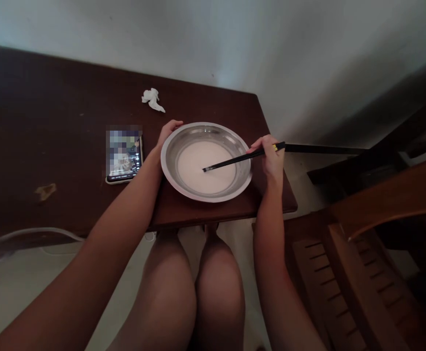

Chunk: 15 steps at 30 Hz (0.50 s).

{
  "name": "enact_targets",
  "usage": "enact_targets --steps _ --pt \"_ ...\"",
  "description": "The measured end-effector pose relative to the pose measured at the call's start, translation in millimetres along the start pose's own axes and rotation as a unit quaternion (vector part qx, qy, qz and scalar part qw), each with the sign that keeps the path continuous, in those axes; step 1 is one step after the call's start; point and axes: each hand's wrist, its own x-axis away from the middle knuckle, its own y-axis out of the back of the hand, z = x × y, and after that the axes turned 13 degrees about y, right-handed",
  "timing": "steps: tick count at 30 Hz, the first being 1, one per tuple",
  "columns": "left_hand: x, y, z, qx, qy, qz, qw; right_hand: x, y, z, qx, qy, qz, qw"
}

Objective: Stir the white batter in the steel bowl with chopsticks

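1. Black chopsticks (234, 160) slope into the metal bowl (213, 199), near the table's (70, 122) front edge; the right hand (270, 157) pinches their upper part between its fingers, likely for reach.
2. Their long axis runs left and slightly toward that edge, tips at the pale liquid (198, 156).
3. The left hand (168, 132) touches the bowl's left side, seemingly steadying it; how its fingers close, I cannot tell.

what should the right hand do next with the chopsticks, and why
Perhaps lower the chopsticks slightly into the pale liquid and stir gently: the right hand grips them with the tips over the liquid, though contact is unclear, and the left hand is at the side of the bowl.
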Motion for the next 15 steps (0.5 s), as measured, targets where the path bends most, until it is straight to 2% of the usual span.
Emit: enact_targets --steps 3,8,10,13,15 --pt "-0.7 1.6 1.0 -0.012 -0.003 0.009 1.000 1.3 -0.4 0.6 0.007 0.007 0.039 0.999" --pt "1.0 3.0 2.2 -0.026 -0.020 0.036 0.999 -0.4 0.9 2.1 0.035 0.010 -0.061 0.997" --pt "1.7 3.0 1.8 -0.025 -0.011 0.035 0.999 0.0 0.7 4.0 0.025 0.007 -0.038 0.999" --pt "-0.9 3.8 0.0 -0.016 0.004 0.024 1.000 1.1 -0.3 6.2 0.016 0.006 0.039 0.999" --pt "-5.0 5.2 -1.1 -0.015 -0.005 0.027 1.000 0.9 -0.2 5.5 0.025 0.014 0.039 0.999"
